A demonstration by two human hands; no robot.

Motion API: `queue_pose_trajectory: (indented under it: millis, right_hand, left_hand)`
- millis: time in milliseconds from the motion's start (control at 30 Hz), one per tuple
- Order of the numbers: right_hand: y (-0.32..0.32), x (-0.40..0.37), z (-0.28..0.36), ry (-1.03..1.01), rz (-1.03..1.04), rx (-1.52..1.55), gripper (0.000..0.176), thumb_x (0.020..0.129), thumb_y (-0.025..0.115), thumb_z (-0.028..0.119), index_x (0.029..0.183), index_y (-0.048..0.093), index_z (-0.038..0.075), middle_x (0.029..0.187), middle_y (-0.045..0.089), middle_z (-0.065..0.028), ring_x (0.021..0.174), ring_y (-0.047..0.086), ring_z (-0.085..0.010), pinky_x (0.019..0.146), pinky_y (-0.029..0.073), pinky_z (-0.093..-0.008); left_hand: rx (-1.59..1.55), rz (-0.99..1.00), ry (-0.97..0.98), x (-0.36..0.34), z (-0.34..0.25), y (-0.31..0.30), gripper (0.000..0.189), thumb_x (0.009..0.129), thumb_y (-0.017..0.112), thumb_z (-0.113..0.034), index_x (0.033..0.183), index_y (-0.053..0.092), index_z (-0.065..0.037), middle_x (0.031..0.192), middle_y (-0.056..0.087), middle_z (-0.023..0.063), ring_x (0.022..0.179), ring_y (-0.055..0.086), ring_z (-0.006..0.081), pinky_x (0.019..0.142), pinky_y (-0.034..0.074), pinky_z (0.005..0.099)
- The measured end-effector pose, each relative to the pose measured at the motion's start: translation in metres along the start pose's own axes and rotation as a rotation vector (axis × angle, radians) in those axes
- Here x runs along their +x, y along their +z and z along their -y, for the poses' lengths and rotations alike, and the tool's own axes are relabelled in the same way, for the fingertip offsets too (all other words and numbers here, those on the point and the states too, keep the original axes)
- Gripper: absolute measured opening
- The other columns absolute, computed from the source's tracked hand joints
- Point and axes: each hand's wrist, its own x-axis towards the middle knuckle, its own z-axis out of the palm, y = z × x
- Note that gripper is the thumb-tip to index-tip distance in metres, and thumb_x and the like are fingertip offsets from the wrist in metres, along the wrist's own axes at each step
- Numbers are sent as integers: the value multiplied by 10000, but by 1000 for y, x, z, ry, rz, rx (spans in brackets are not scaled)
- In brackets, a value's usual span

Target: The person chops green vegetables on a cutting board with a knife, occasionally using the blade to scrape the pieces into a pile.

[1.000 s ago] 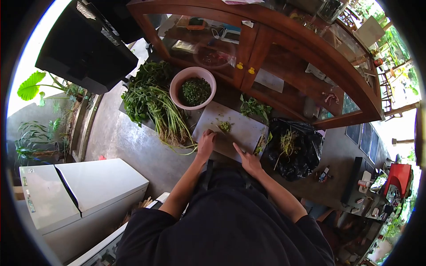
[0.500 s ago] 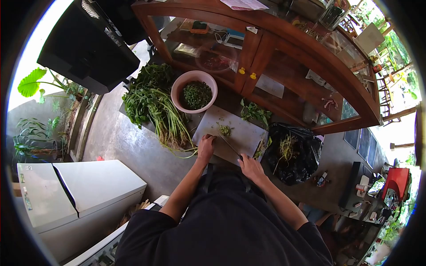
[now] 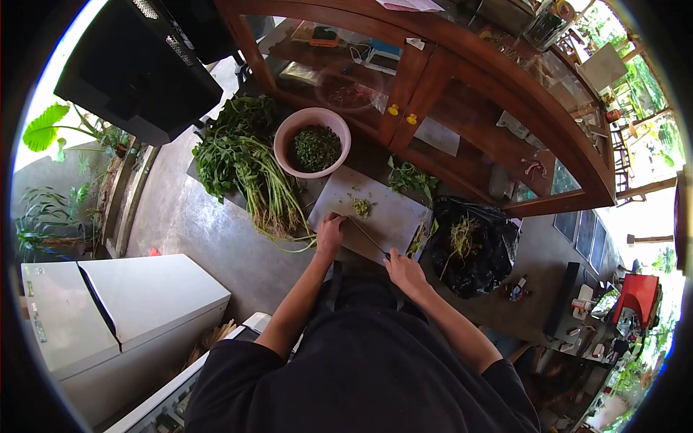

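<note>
My right hand (image 3: 406, 273) is closed around the dark handle of a knife (image 3: 370, 237), whose blade slants up and left across the white cutting board (image 3: 375, 198). At the board's left edge, my left hand (image 3: 330, 232) is closed with its fingertips near the knife's tip. What those fingers hold, if anything, is too small to make out. Just beyond the blade lies a small heap of chopped green stems (image 3: 362, 208). Trimmed leafy bits (image 3: 417, 242) rest along the board's right edge.
A pink bowl (image 3: 279, 148) of chopped greens stands behind the board, with a large leafy bunch (image 3: 249, 162) to its left. Loose leaves (image 3: 411, 180) lie at the back right. A black plastic bag (image 3: 487, 260) holds root scraps. Behind rises a wooden glass-door cabinet (image 3: 426, 86).
The whole view has shifted slightly, so the scene sits a little further left and up. Both hands and the knife keep nearly the same places on the board.
</note>
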Motion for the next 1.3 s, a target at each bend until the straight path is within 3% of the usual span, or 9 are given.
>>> queue_pose_trajectory:
  millis: [167, 300, 367, 467, 600, 667, 967, 1167, 1300]
  right_hand:
    - [17, 2, -3, 22, 122, 0, 304, 979, 449, 272, 1030, 397, -23, 720, 637, -260, 708, 644, -446, 631, 522, -537]
    - [75, 19, -29, -1, 77, 24, 277, 983, 419, 246, 1040, 370, -20, 752, 635, -295, 742, 635, -476, 673, 509, -564]
    - [76, 32, -28, 32, 162, 64, 318, 985, 383, 221, 1170, 398, -37, 821, 657, -288, 777, 659, -444, 676, 529, -540]
    - [87, 42, -33, 33, 183, 61, 363, 974, 375, 206, 1225, 371, -57, 847, 659, -296, 799, 654, -457, 702, 523, -545]
    - [70, 34, -25, 28, 228, 58, 353, 958, 355, 180, 1218, 371, -58, 860, 655, -307, 821, 654, -460, 730, 516, -554]
    - [82, 24, -38, 18, 154, 78, 257, 976, 397, 223, 1067, 349, -13, 805, 631, -323, 791, 621, -499, 705, 489, -572]
    - [93, 46, -27, 63, 200, 126, 427, 988, 309, 241, 1260, 348, -86, 909, 640, -322, 898, 625, -470, 798, 478, -548]
    - [73, 24, -40, 15, 201, 84, 363, 964, 347, 199, 1193, 372, -81, 876, 646, -311, 840, 639, -466, 741, 500, -537]
    - [95, 18, -57, -46, 131, 69, 328, 948, 365, 166, 1175, 370, -71, 842, 643, -316, 806, 640, -473, 716, 507, -538]
  left_hand:
    - [-27, -14, 0, 0, 1, 0, 251, 746, 589, 11, 964, 708, -21, 973, 645, 161, 960, 598, 364, 842, 487, 427]
    - [-12, -23, -11, 0, -5, -3, 199, 772, 607, -7, 942, 707, -20, 958, 647, 152, 940, 603, 359, 824, 492, 423]
    - [21, -36, 15, 0, -8, -5, 166, 794, 617, -21, 934, 707, -24, 938, 648, 143, 921, 607, 357, 811, 495, 421]
    - [5, -52, 3, 0, -9, -3, 154, 805, 619, -29, 931, 708, -27, 930, 648, 145, 904, 610, 359, 801, 497, 424]
    - [21, -48, -20, 0, -10, -4, 152, 805, 619, -29, 927, 710, -29, 926, 650, 148, 896, 611, 358, 792, 498, 426]
    - [50, -38, 13, 0, -8, -4, 151, 805, 623, -34, 927, 712, -31, 918, 653, 151, 887, 612, 357, 788, 498, 429]
    - [11, -38, -2, 0, -7, -4, 172, 792, 618, -18, 935, 714, -28, 918, 654, 141, 896, 612, 356, 807, 496, 425]
    - [-6, -37, -35, -1, 4, 5, 181, 778, 621, -18, 929, 718, -35, 934, 653, 130, 947, 601, 342, 837, 490, 415]
    - [41, -40, -5, -2, -4, -1, 169, 782, 622, -21, 922, 716, -31, 927, 651, 131, 938, 602, 342, 831, 491, 418]
